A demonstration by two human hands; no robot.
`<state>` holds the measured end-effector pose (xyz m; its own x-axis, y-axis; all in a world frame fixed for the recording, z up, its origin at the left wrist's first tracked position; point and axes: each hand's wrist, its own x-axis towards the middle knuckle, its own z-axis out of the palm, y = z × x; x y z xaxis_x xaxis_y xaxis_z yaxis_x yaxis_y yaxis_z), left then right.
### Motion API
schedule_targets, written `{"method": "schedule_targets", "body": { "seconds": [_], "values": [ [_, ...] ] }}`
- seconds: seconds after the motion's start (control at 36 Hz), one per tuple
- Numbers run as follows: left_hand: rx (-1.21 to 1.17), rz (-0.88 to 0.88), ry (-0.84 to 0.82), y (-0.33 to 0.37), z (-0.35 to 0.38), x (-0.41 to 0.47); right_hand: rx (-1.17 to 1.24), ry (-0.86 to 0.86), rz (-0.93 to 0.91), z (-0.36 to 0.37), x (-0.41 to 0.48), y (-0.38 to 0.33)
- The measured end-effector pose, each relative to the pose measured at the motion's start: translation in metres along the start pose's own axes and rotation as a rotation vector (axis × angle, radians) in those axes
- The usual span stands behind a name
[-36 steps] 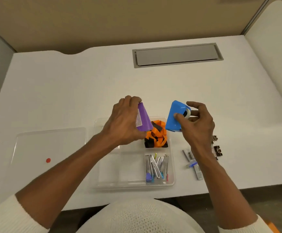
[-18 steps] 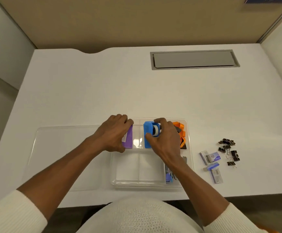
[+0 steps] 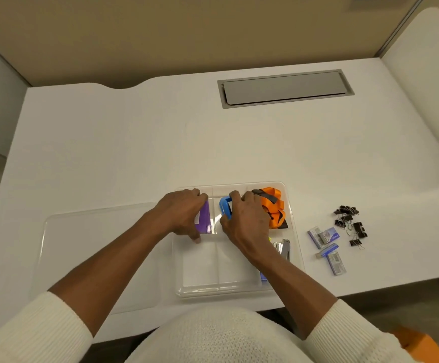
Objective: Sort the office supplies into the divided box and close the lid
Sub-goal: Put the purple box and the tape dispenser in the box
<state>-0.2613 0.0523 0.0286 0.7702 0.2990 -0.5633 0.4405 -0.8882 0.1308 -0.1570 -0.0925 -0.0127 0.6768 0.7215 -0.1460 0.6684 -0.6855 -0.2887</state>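
A clear divided box sits at the desk's front edge. My left hand grips a purple pack down in the back-left compartment. My right hand holds a blue tape dispenser in the back-middle compartment. An orange and black lanyard fills the back-right compartment. Metal clips lie in the front-right compartment, partly hidden by my right wrist. The clear lid lies flat to the left of the box.
Right of the box lie several black binder clips and small staple boxes. A grey cable hatch is set into the desk at the back. A beige partition wall stands behind the desk.
Both hands have come down from above the box, lowering the purple pack and the blue tape dispenser into the back compartments. The head view has shifted, so the box sits further right.
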Motion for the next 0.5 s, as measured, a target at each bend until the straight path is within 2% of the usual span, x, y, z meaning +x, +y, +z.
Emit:
{"method": "schedule_targets", "body": {
  "seconds": [0.28, 0.5],
  "values": [
    [-0.065, -0.062, 0.092, 0.004, 0.011, -0.002, -0.099, -0.002, -0.036, 0.004, 0.001, 0.000],
    [0.060, -0.091, 0.208, 0.014, 0.023, -0.005, 0.071, 0.073, -0.019, -0.021, -0.017, 0.007]
  ]
}}
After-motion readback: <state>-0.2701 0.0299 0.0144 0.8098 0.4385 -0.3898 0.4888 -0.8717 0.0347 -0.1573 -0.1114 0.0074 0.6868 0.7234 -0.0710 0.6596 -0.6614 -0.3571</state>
